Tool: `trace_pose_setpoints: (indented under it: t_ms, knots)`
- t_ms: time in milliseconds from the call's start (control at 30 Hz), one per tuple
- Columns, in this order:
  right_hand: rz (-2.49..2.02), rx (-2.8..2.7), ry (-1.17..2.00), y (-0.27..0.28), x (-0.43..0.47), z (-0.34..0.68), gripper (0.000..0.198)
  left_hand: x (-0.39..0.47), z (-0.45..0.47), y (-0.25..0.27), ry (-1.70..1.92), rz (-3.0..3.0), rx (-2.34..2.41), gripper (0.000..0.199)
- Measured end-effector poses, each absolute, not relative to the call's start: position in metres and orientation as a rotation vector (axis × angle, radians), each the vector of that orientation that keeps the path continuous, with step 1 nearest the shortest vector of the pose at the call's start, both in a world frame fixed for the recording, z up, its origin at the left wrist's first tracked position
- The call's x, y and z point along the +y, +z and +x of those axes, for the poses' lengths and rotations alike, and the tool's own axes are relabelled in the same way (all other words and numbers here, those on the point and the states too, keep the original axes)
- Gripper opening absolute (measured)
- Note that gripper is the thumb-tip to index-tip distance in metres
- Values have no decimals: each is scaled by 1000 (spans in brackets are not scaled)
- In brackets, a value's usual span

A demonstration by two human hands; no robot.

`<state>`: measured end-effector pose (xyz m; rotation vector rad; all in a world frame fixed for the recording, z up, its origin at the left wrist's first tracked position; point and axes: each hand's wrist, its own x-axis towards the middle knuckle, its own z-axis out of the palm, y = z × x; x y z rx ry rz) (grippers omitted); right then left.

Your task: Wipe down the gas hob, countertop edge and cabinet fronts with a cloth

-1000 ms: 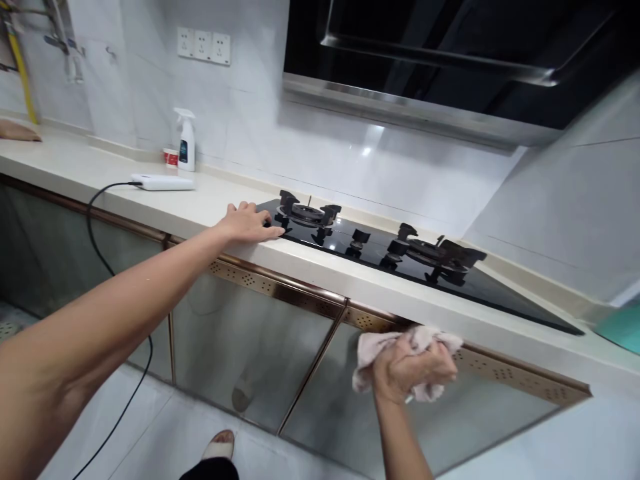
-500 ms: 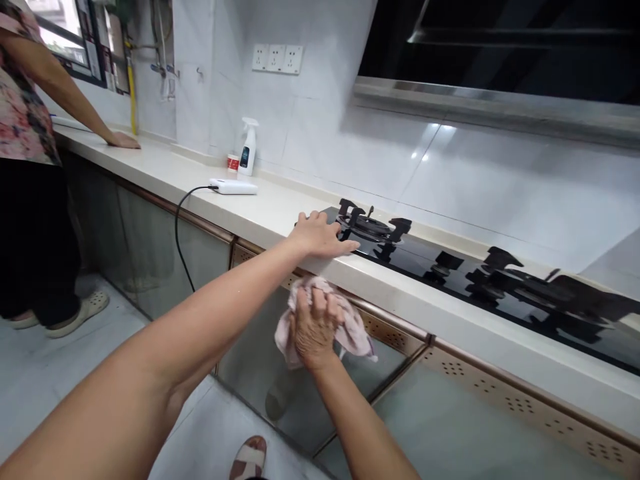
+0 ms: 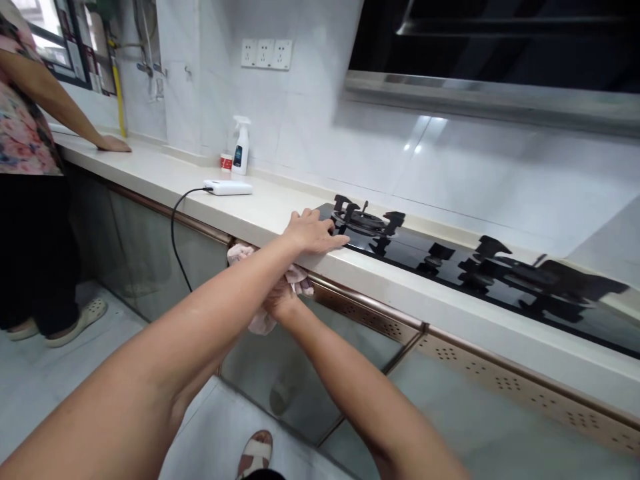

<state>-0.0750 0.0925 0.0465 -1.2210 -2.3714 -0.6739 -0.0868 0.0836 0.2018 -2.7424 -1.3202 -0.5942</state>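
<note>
Kitchen Inspection: Left Hand Bracing at Hob, Right Hand at Cloth Below

I am observing one person working at the gas hob (image 3: 407, 257). The left hand (image 3: 313, 233) is resting palm down at the hob's near left corner, its fingers spreading apart and its thumb pointing along the front edge; it is gripping no loose object. The left arm is extending long and nearly straight toward that corner.

The right arm is reaching under the left one, bending at the elbow. The right hand (image 3: 281, 298) is sitting below and left of the hob's corner, against the cabinet front. A pale pink cloth (image 3: 263, 323) is bunching out on both sides of it, just under the counter (image 3: 280, 200). The left forearm is hiding the right fingers, so I cannot tell whether they are closing on the cloth.

To the hob's left, a white device (image 3: 230, 188) is trailing a black cable, and a spray bottle (image 3: 241, 150) is standing behind it. Farther left of the hob, a co-worker's hand (image 3: 114, 143) is leaning on the worktop.
</note>
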Motion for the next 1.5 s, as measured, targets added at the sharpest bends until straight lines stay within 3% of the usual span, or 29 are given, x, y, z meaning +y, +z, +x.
trace_pose_setpoints:
  t_ms: [367, 600, 767, 900, 1033, 1100, 1267, 1400, 1500]
  knots:
    - [-1282, -2166, -1221, 8, -49, 127, 56, 84, -88, 209, -451, -2678, -1399, 68]
    - [-1340, -1826, -1488, -28, -143, 263, 36, 91, -88, 210, -403, -2632, -1411, 71]
    - [-1820, -1451, -1280, -36, -223, 363, 10, 96, -89, 211, -371, -2632, -1334, 65]
    - [-2115, -1166, -890, -21, -287, 390, 21, 92, -87, 214, -396, -2626, -1383, 68]
    - [-2199, -706, -505, -16, -340, 367, 54, 89, -86, 216, -440, -2626, -1431, 71]
    - [-2181, -566, -294, -13, -361, 350, 60, 89, -86, 216, -455, -2633, -1435, 72]
    - [-2038, -431, -155, 57, -378, 312, 57, 93, -88, 214, -483, -2661, -1382, 72]
    - [-1932, -302, -476, 168, -356, 292, 65, 93, -88, 214, -498, -2646, -1414, 73]
    - [-1752, -409, -893, 229, -333, 292, 77, 93, -88, 214, -487, -2635, -1433, 73]
